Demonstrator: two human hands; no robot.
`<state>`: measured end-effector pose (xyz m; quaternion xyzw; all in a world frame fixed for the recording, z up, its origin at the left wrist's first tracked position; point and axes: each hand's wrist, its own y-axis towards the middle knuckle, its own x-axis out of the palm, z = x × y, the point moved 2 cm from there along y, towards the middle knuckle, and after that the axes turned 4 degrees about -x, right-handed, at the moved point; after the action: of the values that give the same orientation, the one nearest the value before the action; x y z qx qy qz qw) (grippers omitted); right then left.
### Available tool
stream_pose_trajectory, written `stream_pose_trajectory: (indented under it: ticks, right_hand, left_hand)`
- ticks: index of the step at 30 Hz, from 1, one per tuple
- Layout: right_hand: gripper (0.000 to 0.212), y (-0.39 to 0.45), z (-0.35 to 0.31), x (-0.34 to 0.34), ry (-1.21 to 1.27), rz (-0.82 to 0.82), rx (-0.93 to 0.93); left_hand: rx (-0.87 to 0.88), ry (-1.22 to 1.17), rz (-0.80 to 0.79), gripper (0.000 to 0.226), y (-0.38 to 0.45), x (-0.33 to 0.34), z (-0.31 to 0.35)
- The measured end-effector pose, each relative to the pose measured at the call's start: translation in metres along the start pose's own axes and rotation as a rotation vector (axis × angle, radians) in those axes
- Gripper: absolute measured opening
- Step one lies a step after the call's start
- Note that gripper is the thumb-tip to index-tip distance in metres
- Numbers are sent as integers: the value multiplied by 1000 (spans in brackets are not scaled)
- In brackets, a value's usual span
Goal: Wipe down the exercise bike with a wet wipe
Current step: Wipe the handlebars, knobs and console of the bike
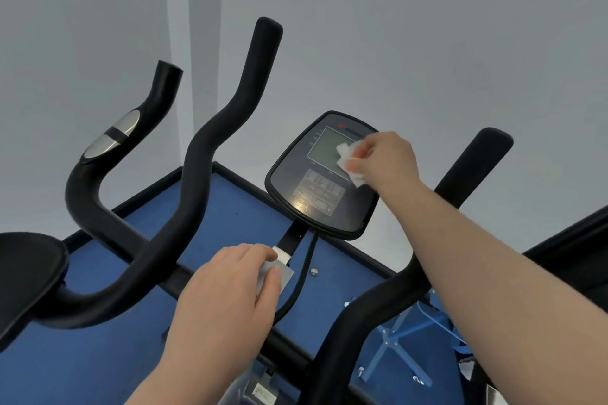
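Note:
The exercise bike's black handlebars [210,148] curve up in front of me, and its dark console [316,187] with a grey screen stands at centre right. My right hand [385,158] presses a crumpled white wet wipe [347,158] against the right side of the console screen. My left hand [227,289] rests on the silver mounting bracket [284,274] at the middle of the handlebar, below the console stem, fingers curled over it.
A blue platform with a dark rim [250,207] lies under the bike. A black cable [304,273] drops from the console. A padded armrest [26,276] is at the left. A blue metal frame [404,339] sits lower right. Grey walls stand behind.

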<state>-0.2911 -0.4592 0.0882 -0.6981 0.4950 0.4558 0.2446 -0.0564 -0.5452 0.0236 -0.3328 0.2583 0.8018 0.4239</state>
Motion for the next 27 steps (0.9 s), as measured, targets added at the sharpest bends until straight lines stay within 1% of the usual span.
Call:
stream_pose_trajectory:
  ticks: [2, 3, 6, 9, 12, 16, 22, 24, 27]
  right_hand:
    - [13, 20, -9, -1, 40, 54, -2]
    - [9, 28, -16, 3, 22, 75, -12]
    - [4, 33, -44, 29, -33, 96, -123]
    - [7, 19, -62, 56, -6, -1, -214]
    - [12, -6, -55, 61, -1, -98, -285]
    - [7, -40, -42, 59, -65, -236, -346]
    - [8, -57, -28, 49, -78, -281, -350]
    - [7, -62, -26, 47, -146, -300, -361]
    - [7, -69, -27, 50, -332, -331, -402]
  left_hand:
    - [-7, 4, 4, 28, 1, 0, 0]
    - [-9, 5, 4, 28, 0, 0, 0]
    - [-10, -9, 11, 27, -1, 0, 0]
    - [-26, -15, 16, 27, -1, -1, 0]
    - [-30, -4, 14, 27, -2, -1, 1]
    - [-21, 15, 10, 26, -2, -1, 1]
    - [-23, 12, 13, 25, -3, -1, -1]
    - [-24, 15, 13, 25, -2, -1, -1]
    - [-29, 25, 16, 25, -3, -1, 0]
